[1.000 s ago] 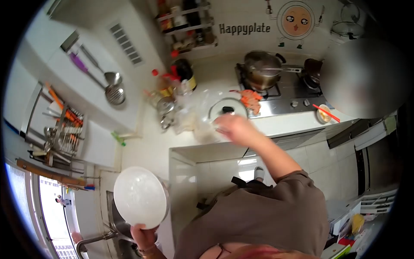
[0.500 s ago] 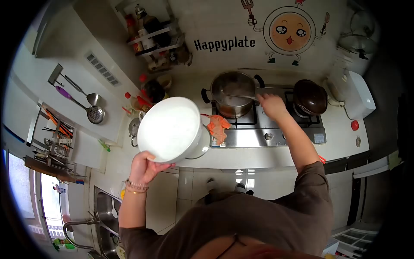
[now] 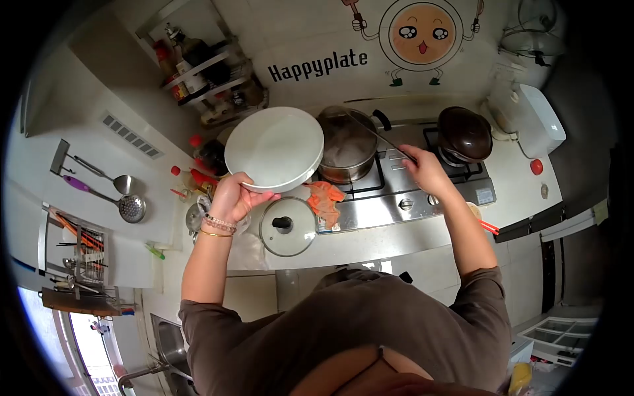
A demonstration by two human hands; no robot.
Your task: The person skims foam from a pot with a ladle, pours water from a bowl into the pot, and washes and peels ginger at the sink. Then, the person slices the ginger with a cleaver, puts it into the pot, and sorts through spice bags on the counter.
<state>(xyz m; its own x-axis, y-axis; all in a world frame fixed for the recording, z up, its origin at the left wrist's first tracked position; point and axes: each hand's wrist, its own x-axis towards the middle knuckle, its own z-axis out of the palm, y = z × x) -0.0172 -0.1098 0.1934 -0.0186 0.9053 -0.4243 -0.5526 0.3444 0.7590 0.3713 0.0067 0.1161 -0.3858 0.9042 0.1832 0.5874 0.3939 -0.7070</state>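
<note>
My left hand (image 3: 239, 197) grips the near rim of a large white bowl (image 3: 274, 148), tilted just left of the steel pot. Closed round the handle of a long metal utensil (image 3: 378, 134) is my right hand (image 3: 426, 173), to the right of the pot. The utensil's far end reaches into the steaming steel pot (image 3: 347, 155) on the left burner; what lies in the pot is blurred by steam. An orange cloth (image 3: 324, 201) lies at the hob's left edge, beside a glass lid (image 3: 288, 235) with a black knob.
A dark brown lidded pot (image 3: 464, 134) stands on the right burner. Bottles (image 3: 210, 157) and a plastic bag (image 3: 248, 249) are on the left counter. The sink (image 3: 172, 346) is at lower left. Red chopsticks (image 3: 489, 228) lie near my right forearm.
My left hand has brought the white bowl from over the sink up beside the pot. My right hand has moved from the glass lid to the utensil, whose handle it has taken hold of.
</note>
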